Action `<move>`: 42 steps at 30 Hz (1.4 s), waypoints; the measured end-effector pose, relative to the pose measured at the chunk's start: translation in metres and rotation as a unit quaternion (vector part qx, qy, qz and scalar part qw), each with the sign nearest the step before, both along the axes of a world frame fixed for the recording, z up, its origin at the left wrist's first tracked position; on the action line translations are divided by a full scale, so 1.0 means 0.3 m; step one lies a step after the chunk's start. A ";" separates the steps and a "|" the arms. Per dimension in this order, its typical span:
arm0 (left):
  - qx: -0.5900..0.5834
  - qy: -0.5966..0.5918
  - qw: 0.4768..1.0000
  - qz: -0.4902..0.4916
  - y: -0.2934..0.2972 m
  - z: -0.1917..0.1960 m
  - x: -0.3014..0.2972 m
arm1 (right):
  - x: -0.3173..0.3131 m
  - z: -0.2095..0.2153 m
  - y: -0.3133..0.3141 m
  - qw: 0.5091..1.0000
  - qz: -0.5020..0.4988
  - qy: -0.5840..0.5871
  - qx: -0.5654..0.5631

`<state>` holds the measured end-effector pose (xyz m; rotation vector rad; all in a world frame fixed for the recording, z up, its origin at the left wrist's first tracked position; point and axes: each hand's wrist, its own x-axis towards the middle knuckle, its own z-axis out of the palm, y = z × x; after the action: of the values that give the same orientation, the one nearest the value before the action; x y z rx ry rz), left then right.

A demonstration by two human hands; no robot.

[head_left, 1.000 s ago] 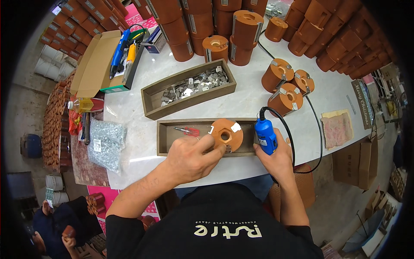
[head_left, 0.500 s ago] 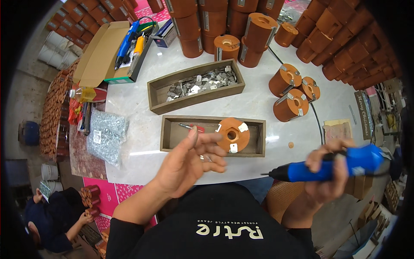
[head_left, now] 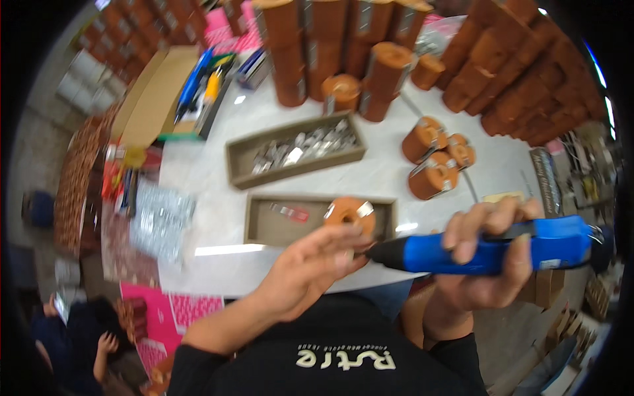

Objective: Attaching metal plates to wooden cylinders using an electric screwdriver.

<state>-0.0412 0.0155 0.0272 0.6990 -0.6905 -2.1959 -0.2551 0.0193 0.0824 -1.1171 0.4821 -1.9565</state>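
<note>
My right hand [head_left: 485,254] grips a blue electric screwdriver [head_left: 429,254], its black nose pointing left. At that nose, the fingertips of my left hand [head_left: 307,267] are drawn together; whatever they hold is too blurred and hidden to make out. Behind the left fingers, a round reddish-brown wooden piece [head_left: 337,210] with a central hole and small metal plates stands in a shallow wooden tray [head_left: 254,221]. A small red-handled screwdriver [head_left: 295,212] lies in the same tray.
A second wooden tray [head_left: 238,165] holds many small metal plates. Brown cylinders [head_left: 430,177] stand on the right, with taller stacks [head_left: 383,82] behind. On the left are bubble wrap [head_left: 158,221] and an open tool box [head_left: 148,92]. Another person [head_left: 82,350] sits lower left.
The electric screwdriver has moved left and slightly up to meet my left hand. My left fingers have drawn together at its tip. The view has shifted and blurred.
</note>
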 end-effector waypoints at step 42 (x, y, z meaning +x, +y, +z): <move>0.010 0.020 0.999 0.048 0.069 -0.081 0.000 | -0.017 0.011 0.027 0.995 0.053 -0.080 -0.035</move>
<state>-0.0413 0.0363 0.0028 0.6820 -0.6024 -2.1262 -0.2602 0.0273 0.0858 -0.9987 0.2663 -1.9628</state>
